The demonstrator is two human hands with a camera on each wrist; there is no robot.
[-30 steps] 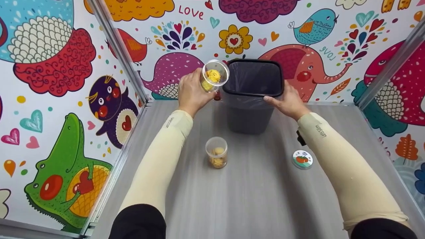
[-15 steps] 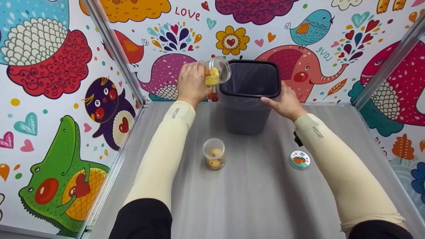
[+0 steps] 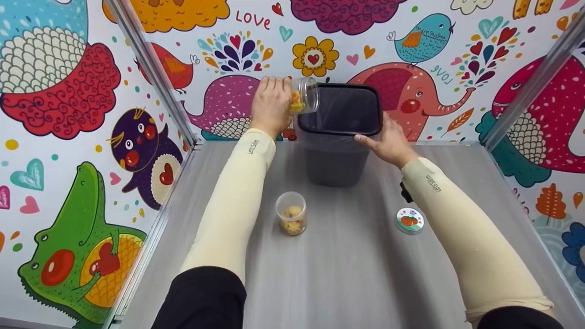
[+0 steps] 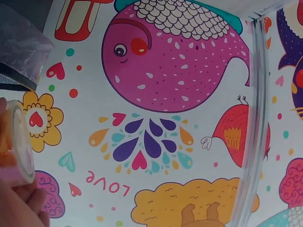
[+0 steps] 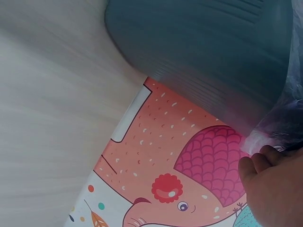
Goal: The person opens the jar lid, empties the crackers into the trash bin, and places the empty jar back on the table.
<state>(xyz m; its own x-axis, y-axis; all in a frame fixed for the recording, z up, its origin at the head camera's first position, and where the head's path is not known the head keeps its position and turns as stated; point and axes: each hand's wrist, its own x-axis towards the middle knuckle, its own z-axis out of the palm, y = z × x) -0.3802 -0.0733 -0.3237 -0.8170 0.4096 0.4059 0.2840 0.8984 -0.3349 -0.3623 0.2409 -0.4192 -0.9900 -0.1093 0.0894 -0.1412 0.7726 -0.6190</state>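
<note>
Jar tilted — left fingers wrapped round it, right fingers gripping bin rim.

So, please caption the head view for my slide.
Left fingers hold a tilted jar; right fingers hold the lined bin.

Left edge: hand partly in frame, fingers along the lower side of a clear jar, also cut off. Jar's rim end points toward mid-view; orange contents, blurred. Just above, upper left corner: bin, dark rim, crumpled translucent liner. Remainder mostly printed wall, figures inverted: purple whale, yellow flower, red bird, "LOVE". Metal post runs up the right side.
</note>
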